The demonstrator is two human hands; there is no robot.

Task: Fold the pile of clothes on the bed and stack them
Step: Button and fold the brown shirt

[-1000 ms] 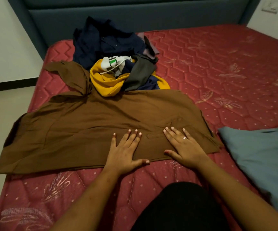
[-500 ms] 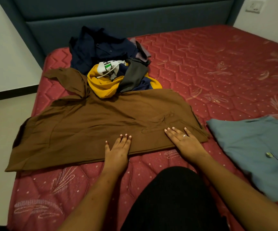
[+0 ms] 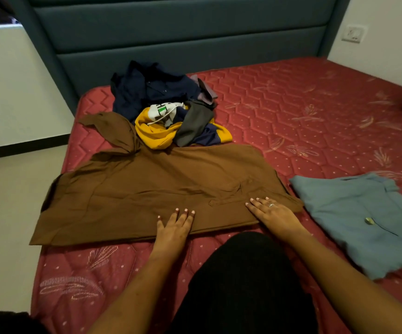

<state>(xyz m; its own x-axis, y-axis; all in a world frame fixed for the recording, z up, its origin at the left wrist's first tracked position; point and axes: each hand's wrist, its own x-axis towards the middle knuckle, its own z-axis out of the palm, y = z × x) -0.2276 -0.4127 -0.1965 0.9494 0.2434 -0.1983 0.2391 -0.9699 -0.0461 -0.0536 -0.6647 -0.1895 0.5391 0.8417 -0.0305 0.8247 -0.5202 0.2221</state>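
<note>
Smoothing the brown shirt (image 3: 147, 189), both hands are lying flat on its near hem, palms down. The left hand (image 3: 174, 227) is sitting closer to that hem than a second ago. Its fingers, then fanned with the thumb out, are now lying straight and close together. The right hand (image 3: 273, 214) is resting near the shirt's 4 o'clock corner, fingers straight and slightly apart, gripping nothing. That backward slide is suggesting the flattening stroke is ending and a first fold is coming.

The shirt is lying spread mid-bed (image 3: 315, 116), its left end overhanging the mattress edge at 9 o'clock and a sleeve twisting up at 11. The unfolded pile (image 3: 171, 109) is waiting at 12 o'clock, touching the shirt's far edge and crowding any fold that way. A blue garment (image 3: 363, 218) is lying at 3 o'clock, just beside the right corner.
</note>
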